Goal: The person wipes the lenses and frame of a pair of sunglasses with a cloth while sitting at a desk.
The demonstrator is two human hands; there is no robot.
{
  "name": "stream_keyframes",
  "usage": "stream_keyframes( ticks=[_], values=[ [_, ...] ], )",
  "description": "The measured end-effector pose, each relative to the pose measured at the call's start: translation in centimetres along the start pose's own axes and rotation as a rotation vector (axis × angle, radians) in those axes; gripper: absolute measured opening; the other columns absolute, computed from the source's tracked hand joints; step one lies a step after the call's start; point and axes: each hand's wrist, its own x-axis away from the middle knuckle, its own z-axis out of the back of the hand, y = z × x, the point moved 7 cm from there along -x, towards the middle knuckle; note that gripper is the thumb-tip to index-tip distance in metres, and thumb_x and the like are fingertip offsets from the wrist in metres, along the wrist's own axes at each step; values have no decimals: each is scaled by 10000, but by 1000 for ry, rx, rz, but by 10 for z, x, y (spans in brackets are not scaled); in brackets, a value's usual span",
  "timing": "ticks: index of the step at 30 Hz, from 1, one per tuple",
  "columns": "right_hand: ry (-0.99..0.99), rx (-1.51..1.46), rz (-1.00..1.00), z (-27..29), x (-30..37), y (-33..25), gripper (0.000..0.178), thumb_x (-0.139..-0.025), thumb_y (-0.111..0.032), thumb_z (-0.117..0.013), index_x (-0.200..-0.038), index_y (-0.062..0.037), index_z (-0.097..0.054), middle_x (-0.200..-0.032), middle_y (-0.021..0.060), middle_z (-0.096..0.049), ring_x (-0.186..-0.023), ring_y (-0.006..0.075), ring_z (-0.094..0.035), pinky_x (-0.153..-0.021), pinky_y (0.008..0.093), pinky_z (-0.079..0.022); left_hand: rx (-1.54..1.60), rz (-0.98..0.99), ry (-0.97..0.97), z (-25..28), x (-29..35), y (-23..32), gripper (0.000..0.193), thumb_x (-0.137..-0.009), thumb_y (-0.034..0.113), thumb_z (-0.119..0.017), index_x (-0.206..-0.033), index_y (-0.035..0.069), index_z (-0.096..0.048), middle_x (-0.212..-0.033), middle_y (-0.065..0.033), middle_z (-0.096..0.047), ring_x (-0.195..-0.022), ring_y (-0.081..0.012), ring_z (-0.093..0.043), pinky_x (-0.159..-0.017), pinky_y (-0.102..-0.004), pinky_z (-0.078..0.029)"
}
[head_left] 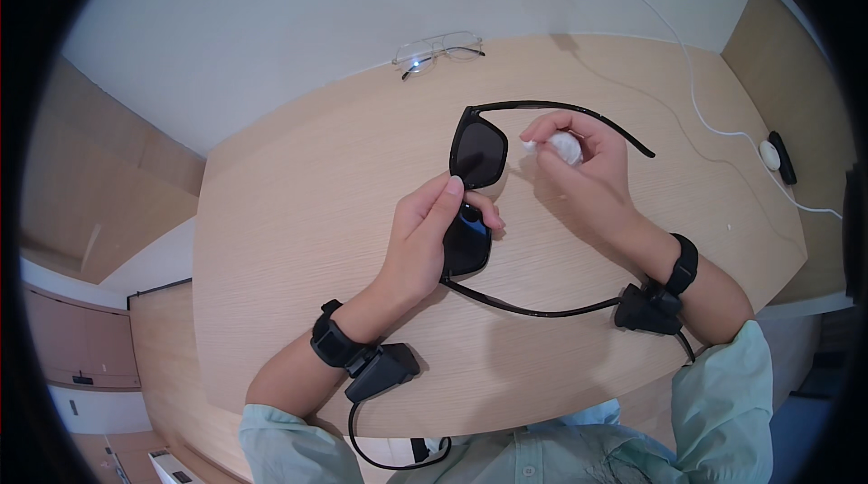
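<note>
Black sunglasses (pixel 479 150) are held up over the table by my left hand (pixel 423 235), its thumb and fingers pinching them at the bridge between the dark lenses. Both temple arms are unfolded and stretch toward the right. My right hand (pixel 592 159) is closed around a crumpled white wad (pixel 566 148), which looks like tissue or cloth. A bit of the wad pokes out between thumb and fingertips, facing the upper lens but apart from it.
Thin-framed eyeglasses (pixel 438 52) lie at the table's far edge by the wall. A white cable (pixel 692 77) runs from a wall plug down the right side, past a small black and white object (pixel 776 157). The pale wooden table (pixel 298 204) has a right side panel.
</note>
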Motion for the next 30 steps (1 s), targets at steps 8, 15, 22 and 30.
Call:
stream_keyframes(
  ticks=[8, 15, 22, 30],
  values=[
    [-343, 413, 568, -30, 14, -31, 116, -788, 17, -642, -872, -41, -697, -898, 88, -703, -809, 251, -636, -717, 368, -520, 29, 16, -3, -2, 1, -1, 455, -1159, 325, -374, -1084, -54, -613, -934, -135, -708, -925, -245, -705, -912, -370, -564],
    [-253, 478, 477, -22, 9, -25, 112, -777, 13, -652, -859, -45, -701, -854, 93, -679, -801, 273, -636, -720, 373, -517, 2, 8, -4, -5, 1, 0, 462, -1161, 336, -377, -1094, -53, -619, -927, -132, -711, -915, -237, -705, -899, -361, -555],
    [-26, 322, 434, -1, 3, -23, 143, -820, 36, -644, -911, -47, -716, -925, 80, -713, -880, 247, -652, -766, 353, -533, -5, 18, -1, -3, 1, 1, 454, -1161, 325, -375, -1082, -49, -619, -929, -136, -712, -930, -243, -704, -921, -370, -546],
    [-142, 525, 584, -14, 8, -32, 148, -824, 37, -642, -926, -47, -710, -964, 83, -727, -881, 240, -653, -798, 332, -537, -10, 11, -31, -3, 2, -1, 458, -1159, 329, -383, -1062, -54, -616, -926, -144, -713, -927, -250, -705, -922, -379, -548]
  ],
)
